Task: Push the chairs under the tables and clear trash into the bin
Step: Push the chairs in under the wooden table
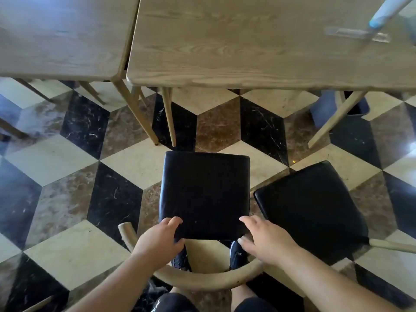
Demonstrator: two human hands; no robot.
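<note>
A wooden chair with a black padded seat [204, 192] stands directly below me, pulled out from the light wooden table [258, 64]. Its curved wooden backrest [198, 281] arcs in front of my legs. My left hand [159, 240] hovers over the seat's rear left corner, fingers spread, holding nothing. My right hand [263, 240] hovers over the rear right corner, fingers apart too. A second black-seated chair [313, 210] stands close on the right, angled, also out from the table.
Another wooden table [63, 37] adjoins on the left. A blue bin [324, 109] sits under the right table behind a leg. A clear stand and a light-blue pole [380, 19] are at the table's far right. The floor is cube-patterned tile.
</note>
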